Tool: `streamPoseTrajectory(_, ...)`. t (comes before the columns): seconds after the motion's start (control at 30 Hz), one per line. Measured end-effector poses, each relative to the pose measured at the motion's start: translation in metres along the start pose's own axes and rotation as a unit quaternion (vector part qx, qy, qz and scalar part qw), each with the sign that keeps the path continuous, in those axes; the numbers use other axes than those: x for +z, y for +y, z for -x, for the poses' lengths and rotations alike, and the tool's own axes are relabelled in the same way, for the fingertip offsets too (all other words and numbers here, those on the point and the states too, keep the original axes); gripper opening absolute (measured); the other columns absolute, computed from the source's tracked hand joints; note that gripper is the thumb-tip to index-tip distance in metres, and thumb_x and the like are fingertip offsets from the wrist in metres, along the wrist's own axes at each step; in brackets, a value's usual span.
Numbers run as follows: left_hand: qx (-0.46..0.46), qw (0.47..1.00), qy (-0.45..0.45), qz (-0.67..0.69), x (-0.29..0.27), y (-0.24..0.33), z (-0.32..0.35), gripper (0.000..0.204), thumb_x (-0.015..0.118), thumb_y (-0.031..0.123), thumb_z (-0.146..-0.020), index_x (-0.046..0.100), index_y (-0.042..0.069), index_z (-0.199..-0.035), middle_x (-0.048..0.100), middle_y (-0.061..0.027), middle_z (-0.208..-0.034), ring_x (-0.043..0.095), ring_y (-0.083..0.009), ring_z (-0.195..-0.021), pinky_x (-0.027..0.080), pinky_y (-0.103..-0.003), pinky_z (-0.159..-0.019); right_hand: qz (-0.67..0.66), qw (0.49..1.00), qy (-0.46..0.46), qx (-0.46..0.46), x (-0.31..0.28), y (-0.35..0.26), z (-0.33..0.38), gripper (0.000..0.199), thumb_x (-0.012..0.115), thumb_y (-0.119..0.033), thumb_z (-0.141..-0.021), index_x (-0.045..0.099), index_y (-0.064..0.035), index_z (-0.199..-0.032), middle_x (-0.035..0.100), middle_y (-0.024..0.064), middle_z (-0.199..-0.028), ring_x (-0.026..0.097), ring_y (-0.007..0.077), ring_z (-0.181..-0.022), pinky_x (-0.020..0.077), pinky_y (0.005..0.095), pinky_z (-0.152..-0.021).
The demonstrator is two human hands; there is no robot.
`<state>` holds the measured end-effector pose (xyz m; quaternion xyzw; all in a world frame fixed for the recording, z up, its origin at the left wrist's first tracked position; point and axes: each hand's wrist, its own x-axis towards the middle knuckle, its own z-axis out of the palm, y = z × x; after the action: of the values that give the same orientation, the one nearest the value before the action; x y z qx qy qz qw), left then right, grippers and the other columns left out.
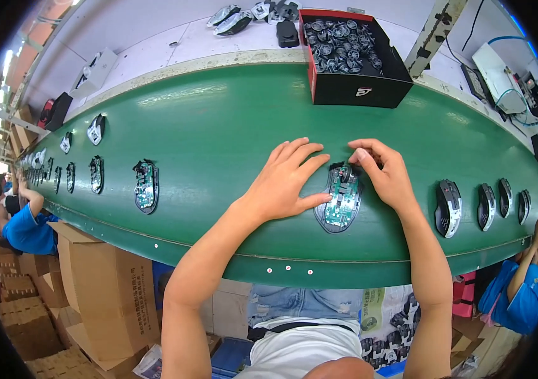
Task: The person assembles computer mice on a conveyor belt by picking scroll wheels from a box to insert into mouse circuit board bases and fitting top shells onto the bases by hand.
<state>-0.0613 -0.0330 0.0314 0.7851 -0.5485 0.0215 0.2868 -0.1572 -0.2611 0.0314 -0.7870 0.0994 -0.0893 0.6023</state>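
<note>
An opened computer mouse base (pixel 343 199), with a green circuit board in a clear-edged shell, lies on the green conveyor belt (pixel 231 101) in front of me. My left hand (pixel 286 183) is flat with its fingers stretched out, and its thumb rests on the left edge of the mouse base. At the top right end of the base, my right hand (pixel 384 169) has thumb and forefinger drawn together in a pinch. Something dark shows by those fingertips, too small to tell. Another opened mouse base (pixel 146 186) lies on the belt to the left.
More opened mice (pixel 96 174) line the belt leftward; closed black-and-silver mice (pixel 448 208) line it rightward. A black-and-red box (pixel 360 88) of small dark round parts stands at the far edge. Co-workers in blue (pixel 29 227) sit at both sides. Cardboard cartons (pixel 108 290) stand lower left.
</note>
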Motion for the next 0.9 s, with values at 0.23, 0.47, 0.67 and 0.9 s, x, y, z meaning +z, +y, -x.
streamPoseTrajectory(0.23, 0.001, 1.0, 0.001, 0.003, 0.001, -0.002, 0.002, 0.064, 0.078, 0.042, -0.08, 0.06, 0.006, -0.129, 0.052, -0.0167, -0.14, 0.045, -0.0384, -0.135, 0.034, -0.052, -0.113, 0.144, 0.983, -0.055, -0.104, -0.001, -0.013, 0.002, 0.027, 0.071, -0.018, -0.089, 0.069, -0.004, -0.112, 0.07, 0.006, -0.091, 0.064, 0.0153, -0.085, 0.0479, 0.0281, -0.078)
streamPoseTrajectory(0.47, 0.014, 0.999, 0.035, 0.026, 0.012, -0.005, 0.001, 0.057, 0.074, 0.042, -0.083, 0.061, 0.004, -0.124, 0.053, -0.0178, -0.136, 0.045, -0.0385, -0.133, 0.034, -0.053, -0.112, 0.118, 0.988, -0.025, -0.097, -0.004, 0.004, 0.0, 0.024, 0.068, -0.013, -0.088, 0.069, -0.0036, -0.111, 0.063, -0.0005, -0.084, 0.055, 0.0081, -0.075, 0.0417, 0.0236, -0.067)
streamPoseTrajectory(0.67, -0.011, 0.994, 0.104, 0.008, 0.009, -0.018, 0.004, 0.051, 0.073, 0.037, -0.084, 0.062, 0.004, -0.121, 0.056, -0.017, -0.133, 0.046, -0.0371, -0.131, 0.035, -0.05, -0.11, 0.136, 0.986, -0.018, -0.091, -0.003, 0.003, 0.003, 0.023, 0.068, -0.013, -0.089, 0.069, -0.0029, -0.11, 0.058, -0.003, -0.083, 0.05, 0.0063, -0.074, 0.0382, 0.0221, -0.065)
streamPoseTrajectory(0.9, -0.043, 0.973, 0.221, -0.048, -0.027, -0.068, 0.009, 0.038, 0.074, 0.029, -0.081, 0.067, 0.005, -0.109, 0.063, -0.0177, -0.123, 0.057, -0.0362, -0.119, 0.044, -0.047, -0.104, 0.118, 0.988, -0.005, -0.1, -0.008, 0.025, -0.006, 0.023, 0.064, -0.018, -0.098, 0.068, -0.0024, -0.113, 0.06, -0.0039, -0.086, 0.049, 0.004, -0.074, 0.0383, 0.0205, -0.064)
